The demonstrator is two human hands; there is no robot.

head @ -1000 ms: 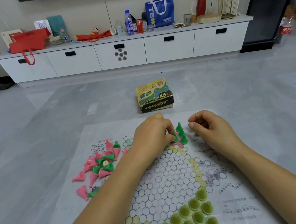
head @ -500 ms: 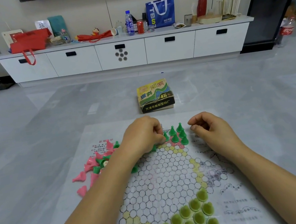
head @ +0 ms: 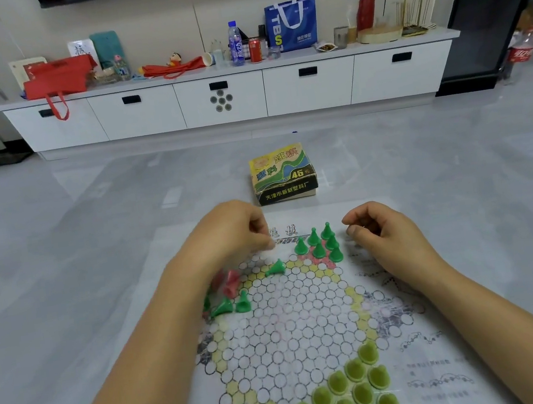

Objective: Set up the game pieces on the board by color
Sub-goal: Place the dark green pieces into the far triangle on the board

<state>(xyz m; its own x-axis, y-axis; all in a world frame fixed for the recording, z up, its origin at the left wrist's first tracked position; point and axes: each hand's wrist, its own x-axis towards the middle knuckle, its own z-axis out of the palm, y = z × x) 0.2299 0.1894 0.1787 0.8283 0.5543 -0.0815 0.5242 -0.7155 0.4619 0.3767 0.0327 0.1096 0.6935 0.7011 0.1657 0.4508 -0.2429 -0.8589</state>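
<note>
Six green cones (head: 318,246) stand clustered at the board's (head: 294,317) far point, between the curled left hand (head: 229,237) and the loosely curled right hand (head: 381,237). A tipped cone (head: 275,268) lies near the left fingertips. Olive pieces (head: 347,391) fill the near corner.

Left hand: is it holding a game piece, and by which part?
Cannot be told: the left hand has its fingers curled under, and no piece shows between them. A green piece lies tipped over nearby.
</note>
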